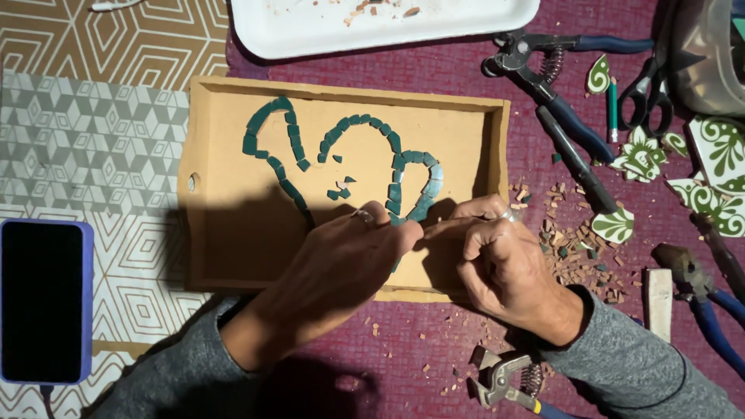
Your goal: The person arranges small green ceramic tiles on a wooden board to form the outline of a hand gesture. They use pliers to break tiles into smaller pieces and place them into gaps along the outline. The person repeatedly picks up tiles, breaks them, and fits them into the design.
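Observation:
A shallow wooden tray (233,256) lies on a purple mat, with a curving outline of small teal tile pieces (341,132) laid on its floor. My left hand (341,264) rests over the tray's lower middle, fingers bent toward the outline's lower end. My right hand (497,248) meets it fingertip to fingertip near the tray's lower right, pinching at something too small to make out. A few loose teal chips (339,188) lie just above my left fingers.
Blue-handled nippers (559,101), scissors (648,89) and green-and-white tile shards (718,167) lie at the right, with reddish tile crumbs (578,256). More nippers (504,380) sit near my right wrist. A white foam plate (372,23) is above; a dark phone (43,299) is at the left.

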